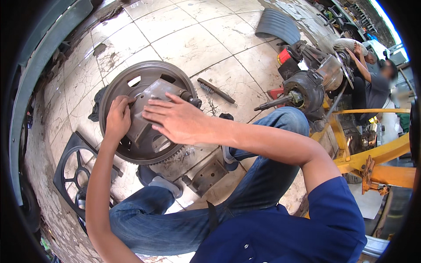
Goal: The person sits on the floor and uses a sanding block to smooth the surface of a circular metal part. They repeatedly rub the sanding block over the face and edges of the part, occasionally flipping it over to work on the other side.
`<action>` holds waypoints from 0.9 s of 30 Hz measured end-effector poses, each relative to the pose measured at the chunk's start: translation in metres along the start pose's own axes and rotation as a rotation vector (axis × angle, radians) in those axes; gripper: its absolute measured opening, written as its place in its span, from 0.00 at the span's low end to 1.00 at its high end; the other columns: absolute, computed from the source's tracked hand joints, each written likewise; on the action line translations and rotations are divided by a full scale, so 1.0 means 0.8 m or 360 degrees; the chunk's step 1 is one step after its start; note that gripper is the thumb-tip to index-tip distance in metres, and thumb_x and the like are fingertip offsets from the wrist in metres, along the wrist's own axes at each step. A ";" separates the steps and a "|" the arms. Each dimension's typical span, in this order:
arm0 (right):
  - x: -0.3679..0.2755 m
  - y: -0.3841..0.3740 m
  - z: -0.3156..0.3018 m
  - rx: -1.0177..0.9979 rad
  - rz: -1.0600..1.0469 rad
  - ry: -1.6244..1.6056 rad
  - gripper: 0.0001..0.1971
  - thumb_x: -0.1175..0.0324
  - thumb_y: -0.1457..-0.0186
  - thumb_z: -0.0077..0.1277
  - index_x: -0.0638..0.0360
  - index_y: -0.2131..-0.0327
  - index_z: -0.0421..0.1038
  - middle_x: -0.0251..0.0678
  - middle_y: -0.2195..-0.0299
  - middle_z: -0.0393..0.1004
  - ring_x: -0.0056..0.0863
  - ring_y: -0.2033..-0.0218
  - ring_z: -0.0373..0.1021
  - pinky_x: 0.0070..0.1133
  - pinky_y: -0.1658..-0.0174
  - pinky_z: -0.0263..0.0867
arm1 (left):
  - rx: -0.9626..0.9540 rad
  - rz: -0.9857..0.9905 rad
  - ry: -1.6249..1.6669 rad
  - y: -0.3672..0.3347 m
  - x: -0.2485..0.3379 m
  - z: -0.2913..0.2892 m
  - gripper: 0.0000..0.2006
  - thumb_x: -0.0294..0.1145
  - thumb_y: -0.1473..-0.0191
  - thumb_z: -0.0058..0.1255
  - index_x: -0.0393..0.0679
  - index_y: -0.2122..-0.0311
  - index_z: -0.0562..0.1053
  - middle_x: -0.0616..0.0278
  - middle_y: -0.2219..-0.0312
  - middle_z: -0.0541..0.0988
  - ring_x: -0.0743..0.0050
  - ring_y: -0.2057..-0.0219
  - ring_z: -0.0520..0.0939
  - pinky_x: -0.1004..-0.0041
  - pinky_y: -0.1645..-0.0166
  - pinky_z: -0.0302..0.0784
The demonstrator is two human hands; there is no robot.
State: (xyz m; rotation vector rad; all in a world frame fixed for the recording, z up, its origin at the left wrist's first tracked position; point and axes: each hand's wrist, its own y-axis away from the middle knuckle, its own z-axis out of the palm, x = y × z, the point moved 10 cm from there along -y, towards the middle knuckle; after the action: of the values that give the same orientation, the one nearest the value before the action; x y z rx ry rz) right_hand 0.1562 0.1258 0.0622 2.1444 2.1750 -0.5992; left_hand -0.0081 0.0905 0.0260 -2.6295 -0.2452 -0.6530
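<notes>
A large dark flywheel with a toothed rim lies flat on the tiled floor. Across its middle rests a grey metal plate, which has a round dark fitting at its right end. My left hand grips the plate's left edge with bent fingers. Over the plate's near part, my right hand lies flat with its fingers spread, hiding some of the surface. To the right of the flywheel is a wire brush with a wooden handle.
A similar plate lies between my feet. At left is a black fan shroud; behind the brush sits a ribbed grey curved sheet. A greasy axle assembly and yellow frame stand at right. Another person works behind.
</notes>
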 end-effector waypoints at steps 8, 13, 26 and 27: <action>-0.016 0.003 0.001 -0.0051 -0.0116 -0.0011 0.25 0.57 0.29 0.36 0.59 0.36 0.63 0.42 0.34 0.64 0.37 0.30 0.55 0.38 0.28 0.46 | 0.0012 -0.0001 0.0002 0.001 0.001 -0.003 0.11 0.18 0.44 0.45 0.40 0.59 0.77 0.55 0.57 0.77 0.50 0.53 0.77 0.60 0.47 0.73; 0.039 -0.004 -0.005 -0.0186 0.0305 -0.0016 0.25 0.57 0.30 0.40 0.61 0.36 0.62 0.41 0.34 0.63 0.37 0.31 0.56 0.38 0.28 0.48 | -0.0004 -0.0013 -0.0032 -0.001 0.008 -0.007 0.10 0.19 0.44 0.46 0.40 0.59 0.77 0.55 0.58 0.77 0.50 0.53 0.77 0.59 0.47 0.74; -0.005 0.000 -0.016 -0.0034 0.0031 0.0137 0.23 0.59 0.31 0.42 0.60 0.39 0.66 0.42 0.36 0.65 0.35 0.32 0.58 0.42 0.29 0.46 | 0.0039 0.0069 -0.0049 0.006 0.010 -0.004 0.09 0.23 0.42 0.47 0.38 0.57 0.75 0.52 0.58 0.76 0.48 0.53 0.77 0.59 0.47 0.73; 0.014 -0.002 -0.020 -0.0022 0.0135 0.0177 0.23 0.59 0.31 0.42 0.60 0.39 0.66 0.42 0.36 0.65 0.35 0.32 0.58 0.42 0.29 0.46 | 0.0055 0.0083 -0.0075 0.007 0.010 -0.005 0.09 0.23 0.43 0.47 0.38 0.57 0.76 0.53 0.58 0.76 0.49 0.54 0.77 0.59 0.48 0.74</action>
State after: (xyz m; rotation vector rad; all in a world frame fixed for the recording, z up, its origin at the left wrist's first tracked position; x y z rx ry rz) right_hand 0.1583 0.1409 0.0743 2.3018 2.1202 -0.4693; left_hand -0.0011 0.0839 0.0314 -2.6111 -0.1996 -0.5654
